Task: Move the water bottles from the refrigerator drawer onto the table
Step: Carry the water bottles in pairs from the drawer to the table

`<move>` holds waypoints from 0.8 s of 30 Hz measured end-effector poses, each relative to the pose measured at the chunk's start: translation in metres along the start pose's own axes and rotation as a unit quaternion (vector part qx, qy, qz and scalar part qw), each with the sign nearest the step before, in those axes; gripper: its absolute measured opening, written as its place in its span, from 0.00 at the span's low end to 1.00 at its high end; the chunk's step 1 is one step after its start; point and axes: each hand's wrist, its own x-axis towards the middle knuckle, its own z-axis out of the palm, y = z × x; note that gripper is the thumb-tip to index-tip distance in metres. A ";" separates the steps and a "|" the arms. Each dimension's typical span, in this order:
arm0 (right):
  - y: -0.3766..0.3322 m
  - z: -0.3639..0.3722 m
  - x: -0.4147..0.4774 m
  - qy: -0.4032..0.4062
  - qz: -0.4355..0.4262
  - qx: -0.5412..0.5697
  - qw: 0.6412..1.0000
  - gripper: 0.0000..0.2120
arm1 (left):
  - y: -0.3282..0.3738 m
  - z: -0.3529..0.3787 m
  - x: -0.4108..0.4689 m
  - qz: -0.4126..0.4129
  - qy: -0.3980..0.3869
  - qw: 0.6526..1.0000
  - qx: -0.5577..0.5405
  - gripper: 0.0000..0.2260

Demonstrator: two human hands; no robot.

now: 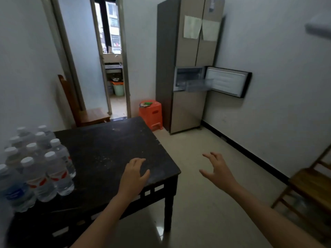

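Several clear water bottles (35, 163) with white caps stand grouped on the left part of a dark wooden table (111, 145). My left hand (133, 173) hovers over the table's right front corner, fingers apart and holding nothing. My right hand (217, 170) is out over the floor to the right of the table, fingers spread and empty. Across the room stands a tall refrigerator (186, 61) with a small door (227, 81) swung open to the right and a clear drawer (197, 85) pulled out. I cannot tell what is inside the drawer.
An orange plastic stool (151, 114) stands between the table and the refrigerator. A wooden chair (84, 108) sits behind the table by an open doorway (112, 68). Another wooden chair (309, 187) is against the right wall. Pale floor (206, 167) runs from me to the refrigerator.
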 end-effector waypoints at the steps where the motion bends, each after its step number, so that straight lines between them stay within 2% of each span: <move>1: 0.008 -0.009 -0.007 0.005 0.002 -0.003 1.000 0.27 | 0.011 0.007 0.000 0.011 -0.003 1.000 -0.002 0.18; 9: 0.091 -0.105 -0.077 0.040 0.025 -0.051 0.998 0.26 | 0.133 0.089 -0.031 0.077 -0.061 0.995 -0.023 0.18; 13: 0.129 -0.148 -0.109 0.040 0.025 -0.079 0.996 0.26 | 0.185 0.122 -0.051 0.103 -0.065 0.992 -0.031 0.18; 24: 0.190 -0.204 -0.121 0.070 0.036 -0.123 0.989 0.27 | 0.247 0.165 -0.028 0.144 -0.071 0.986 -0.039 0.18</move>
